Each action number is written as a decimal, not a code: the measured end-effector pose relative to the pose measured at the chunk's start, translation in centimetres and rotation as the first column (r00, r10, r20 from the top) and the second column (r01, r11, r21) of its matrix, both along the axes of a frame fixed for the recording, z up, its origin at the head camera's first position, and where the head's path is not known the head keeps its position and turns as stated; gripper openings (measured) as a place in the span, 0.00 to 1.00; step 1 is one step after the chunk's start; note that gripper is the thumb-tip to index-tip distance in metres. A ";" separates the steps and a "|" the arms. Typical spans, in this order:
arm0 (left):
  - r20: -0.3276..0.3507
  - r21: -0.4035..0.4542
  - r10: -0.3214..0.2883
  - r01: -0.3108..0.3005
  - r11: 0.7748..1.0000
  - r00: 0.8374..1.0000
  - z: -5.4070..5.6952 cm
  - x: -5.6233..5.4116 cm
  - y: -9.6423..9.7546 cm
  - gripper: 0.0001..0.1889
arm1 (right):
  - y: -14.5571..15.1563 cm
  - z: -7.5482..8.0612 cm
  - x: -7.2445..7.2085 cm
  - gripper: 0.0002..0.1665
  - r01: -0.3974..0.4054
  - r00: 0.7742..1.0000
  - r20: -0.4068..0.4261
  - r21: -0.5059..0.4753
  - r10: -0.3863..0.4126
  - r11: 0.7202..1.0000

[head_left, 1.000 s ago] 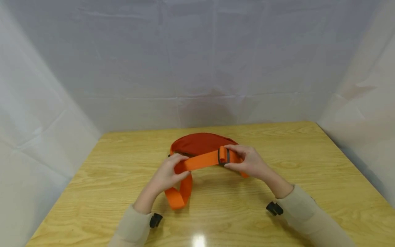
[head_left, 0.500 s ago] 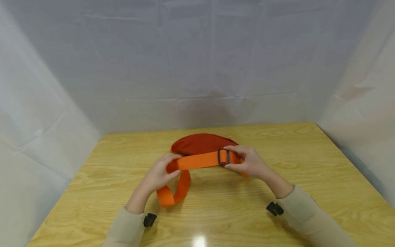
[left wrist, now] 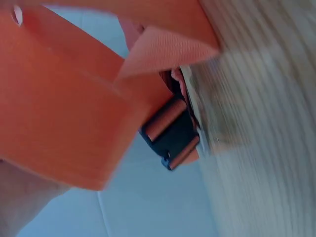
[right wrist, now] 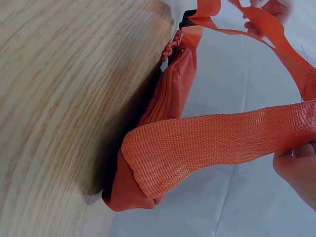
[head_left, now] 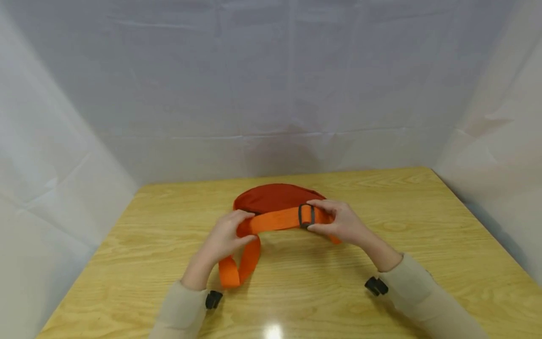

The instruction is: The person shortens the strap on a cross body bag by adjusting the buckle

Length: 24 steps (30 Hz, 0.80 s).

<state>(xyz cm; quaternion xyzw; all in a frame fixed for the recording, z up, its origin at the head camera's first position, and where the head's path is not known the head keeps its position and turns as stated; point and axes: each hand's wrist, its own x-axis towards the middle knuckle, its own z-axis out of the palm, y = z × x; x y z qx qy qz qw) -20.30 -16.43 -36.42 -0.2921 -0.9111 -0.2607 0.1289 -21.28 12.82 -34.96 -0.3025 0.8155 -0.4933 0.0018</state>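
A red waist bag (head_left: 275, 197) lies on the table, its orange strap (head_left: 275, 220) raised in front of it. My left hand (head_left: 226, 235) grips this strap between thumb and fingers, and a loop of webbing (head_left: 230, 274) hangs below. At the strap's other end my right hand (head_left: 340, 221) pinches the webbing beside a black slider buckle (head_left: 306, 215). A black side buckle (left wrist: 170, 131) by the bag shows in the left wrist view. In the right wrist view, wide webbing (right wrist: 217, 140) runs from the bag's end, and a braided zipper pull (right wrist: 172, 47) sits near the far end.
The wooden table (head_left: 381, 306) extends around the bag. White sheeting (head_left: 271, 94) stands behind and on both sides. Black clips (head_left: 213, 299) hang at both cuffs.
My left hand shifted left with the strap, then came back a little to the right. The hanging loop swung with it. Webbing at the slider lies flatter; my right hand stayed put.
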 end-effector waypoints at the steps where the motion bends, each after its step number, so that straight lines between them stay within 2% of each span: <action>1: 0.010 -0.001 0.005 -0.005 1.000 1.000 0.0 0.1 0.4 0.25 | 0.1 -0.1 0.0 0.32 -0.002 1.000 -0.008 -0.001 0.002 1.000; 6: 0.039 0.021 0.011 -0.012 1.000 0.999 0.2 0.6 2.8 0.29 | 0.8 -0.6 0.1 0.32 -0.020 0.999 -0.033 -0.004 0.020 1.000; 9: 0.017 0.039 -0.002 0.001 0.999 1.000 0.4 0.8 4.5 0.30 | 1.2 -0.9 0.1 0.31 -0.028 0.998 -0.052 -0.008 0.028 1.000; 15: -0.024 0.096 -0.094 0.095 0.991 0.995 1.1 0.4 6.6 0.29 | 0.7 -0.8 0.2 0.30 -0.033 0.997 -0.074 0.008 0.034 0.999; 21: -0.046 0.158 -0.206 0.211 0.965 0.977 1.3 0.0 8.3 0.28 | 0.4 -0.8 0.2 0.30 -0.045 0.996 -0.075 0.015 0.046 0.999; 24: -0.035 0.182 -0.233 0.235 0.955 0.972 1.2 -0.1 8.8 0.29 | 0.2 -0.8 0.2 0.30 -0.059 0.996 -0.068 0.001 0.059 0.998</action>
